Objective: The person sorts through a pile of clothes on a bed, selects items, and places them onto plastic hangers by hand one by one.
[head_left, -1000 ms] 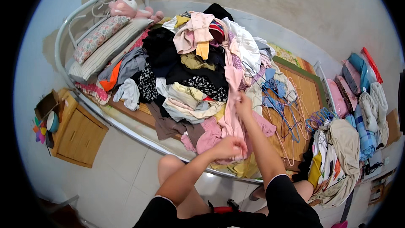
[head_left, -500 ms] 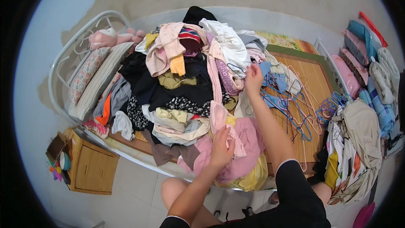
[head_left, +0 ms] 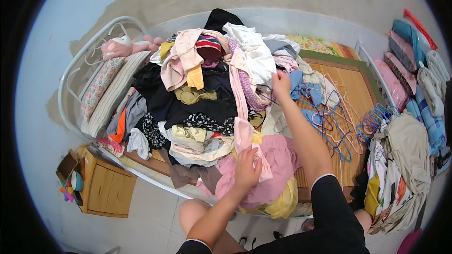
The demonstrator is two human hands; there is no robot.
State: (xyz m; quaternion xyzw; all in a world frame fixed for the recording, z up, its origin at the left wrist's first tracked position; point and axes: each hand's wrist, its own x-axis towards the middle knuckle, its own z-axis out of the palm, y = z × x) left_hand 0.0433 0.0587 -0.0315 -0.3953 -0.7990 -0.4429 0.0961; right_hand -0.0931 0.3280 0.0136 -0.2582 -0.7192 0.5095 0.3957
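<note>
My left hand [head_left: 247, 171] is low over the near edge of the bed, its fingers curled on a light pink garment [head_left: 244, 134]. Under it spreads a darker pink garment [head_left: 278, 164], with a yellow cloth [head_left: 281, 201] below that. Farther up, my right hand [head_left: 282, 85] is closed beside a white garment [head_left: 254, 49]. A thin dark clothes hanger [head_left: 269, 95] shows at its fingers, partly lost against the cloth. Left of both hands rises a large heap of mixed clothes, with a black garment [head_left: 188, 106] in its middle.
Loose blue and pink hangers [head_left: 336, 129] lie tangled on the bamboo mat [head_left: 355, 84] at right. Beyond them are a beige clothes pile [head_left: 402, 146] and packed bedding [head_left: 400, 51]. Pillows [head_left: 115, 89] lean by the white bed rail [head_left: 66, 82]. A wooden cabinet [head_left: 110, 186] stands at lower left.
My right hand stays by the white garment, and the hanger at its fingers has shifted lower and nearer. My left hand remains on the light pink garment. The view has tilted slightly.
</note>
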